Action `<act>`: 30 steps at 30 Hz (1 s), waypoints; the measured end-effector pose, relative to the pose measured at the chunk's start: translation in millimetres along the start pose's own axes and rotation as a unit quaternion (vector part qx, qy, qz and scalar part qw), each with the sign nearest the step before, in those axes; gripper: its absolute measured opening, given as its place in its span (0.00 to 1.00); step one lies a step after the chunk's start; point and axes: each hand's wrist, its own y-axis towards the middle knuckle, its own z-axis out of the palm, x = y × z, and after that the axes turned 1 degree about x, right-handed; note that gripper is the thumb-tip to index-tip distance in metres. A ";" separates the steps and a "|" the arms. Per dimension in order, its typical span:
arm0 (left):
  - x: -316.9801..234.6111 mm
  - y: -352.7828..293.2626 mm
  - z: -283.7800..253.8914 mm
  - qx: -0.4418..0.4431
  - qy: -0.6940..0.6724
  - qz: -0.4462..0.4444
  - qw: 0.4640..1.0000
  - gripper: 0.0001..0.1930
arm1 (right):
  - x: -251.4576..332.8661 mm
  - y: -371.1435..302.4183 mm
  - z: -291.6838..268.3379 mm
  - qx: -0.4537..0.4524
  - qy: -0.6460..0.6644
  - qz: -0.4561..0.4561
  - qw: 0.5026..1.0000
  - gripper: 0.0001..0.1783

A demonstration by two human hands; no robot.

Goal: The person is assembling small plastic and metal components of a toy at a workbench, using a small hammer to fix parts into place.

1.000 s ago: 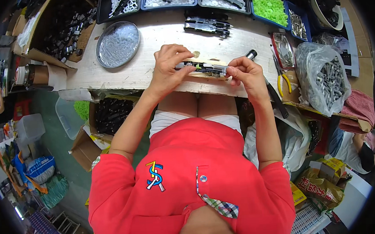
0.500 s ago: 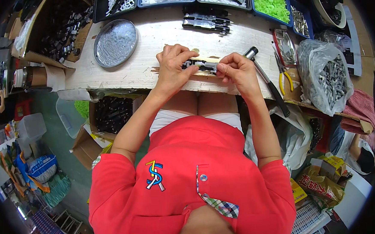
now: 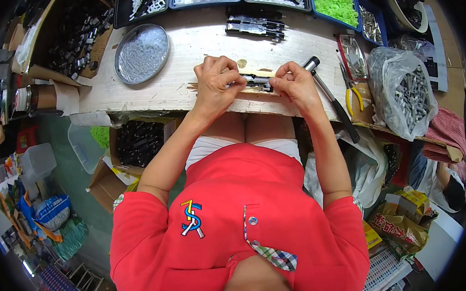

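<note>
A small black-and-grey mechanical part [image 3: 258,83] lies lengthwise near the bench's front edge, between my two hands. My left hand [image 3: 217,83] is closed around its left end, thumb and fingertips pinching. At the other end, my right hand [image 3: 294,86] pinches the part between thumb and forefinger. My fingers cover both of its ends. Beyond my hands, several similar black assemblies [image 3: 255,28] lie side by side on the bench. A hammer with a black grip [image 3: 337,107] rests slantwise just right of my right hand.
A round dish of greyish grease [image 3: 142,54] sits at left, near a carton of black parts [image 3: 78,53]. Trays line the back, one with green pieces [image 3: 334,1]. Yellow-handled pliers [image 3: 354,99] and a plastic bag of grey parts [image 3: 412,97] lie at right.
My left fingertips have drawn in over the part's left end, and my right hand has shifted slightly. The part stays at the same spot between them.
</note>
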 end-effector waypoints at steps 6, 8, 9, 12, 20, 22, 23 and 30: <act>-0.5 -4.4 2.1 0.005 0.024 0.001 1.000 0.05 | -17.0 8.6 -6.6 0.018 -0.064 0.013 0.998 0.06; 0.4 -5.9 2.3 0.009 0.012 0.007 1.000 0.05 | -15.4 8.5 -6.2 0.036 -0.075 0.008 0.996 0.07; 0.6 -4.8 2.7 0.013 0.002 0.008 1.000 0.05 | -16.6 9.6 -8.5 0.036 -0.106 0.002 0.994 0.09; 1.0 -2.6 3.4 0.009 -0.015 0.009 1.000 0.05 | -8.6 11.4 -9.8 0.055 -0.176 -0.001 0.983 0.10; 2.6 8.5 -1.8 0.001 -0.021 0.010 1.000 0.05 | 20.1 22.7 -8.9 0.101 -0.151 0.056 0.982 0.10; 2.8 5.0 -7.8 -0.018 -0.012 0.009 1.000 0.05 | 31.3 23.4 -1.8 0.122 -0.233 0.057 0.963 0.09; 5.6 -0.3 -7.6 -0.006 0.005 0.003 1.000 0.05 | 37.5 25.2 0.7 0.136 -0.290 0.055 0.946 0.10; 4.6 -13.9 8.4 -0.005 0.013 0.044 0.999 0.05 | 103.8 102.9 -12.4 -0.144 -0.488 -0.393 0.766 0.09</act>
